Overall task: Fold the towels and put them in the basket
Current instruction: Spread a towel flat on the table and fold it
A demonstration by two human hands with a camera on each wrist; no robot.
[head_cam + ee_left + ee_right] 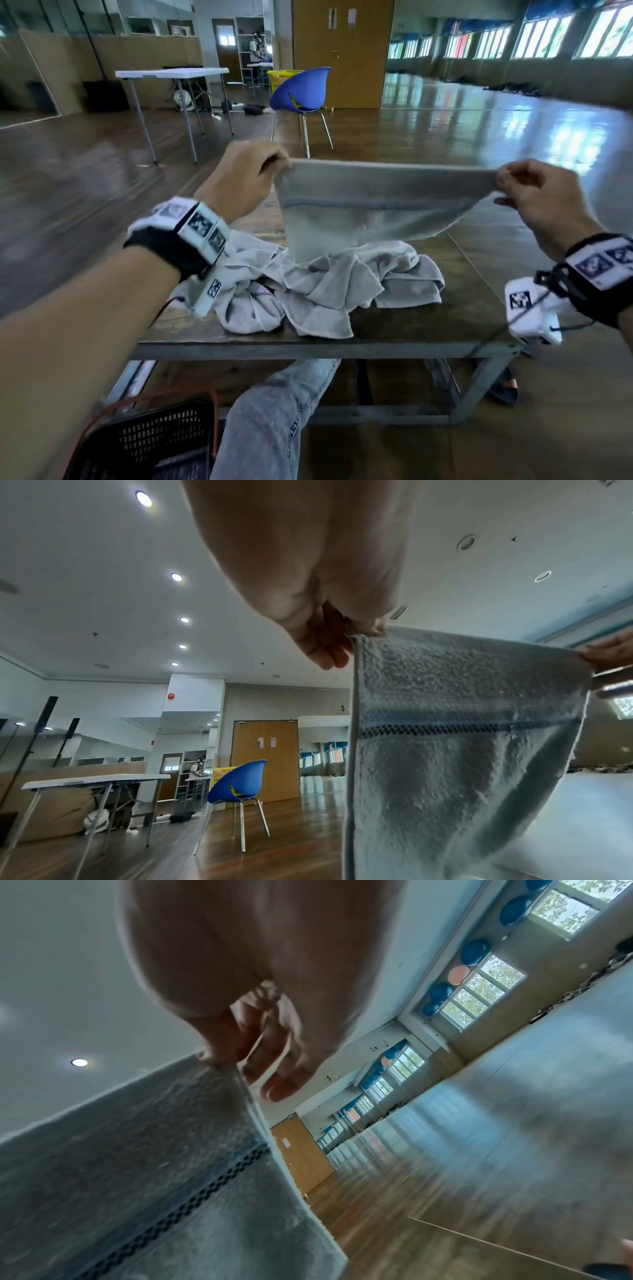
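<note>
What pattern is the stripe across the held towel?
A dark blue checkered band on the towel, clearest in the left wrist view.

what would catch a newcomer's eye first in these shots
A grey towel stretched taut in the air, its top corners pinched by the left hand and the right hand. Under it, a crumpled heap of towels lies on the table; behind stands a blue chair.

Grey towel (370,205) held up, stretched; crumpled towels (322,287) on table; black basket (150,442) below.
</note>
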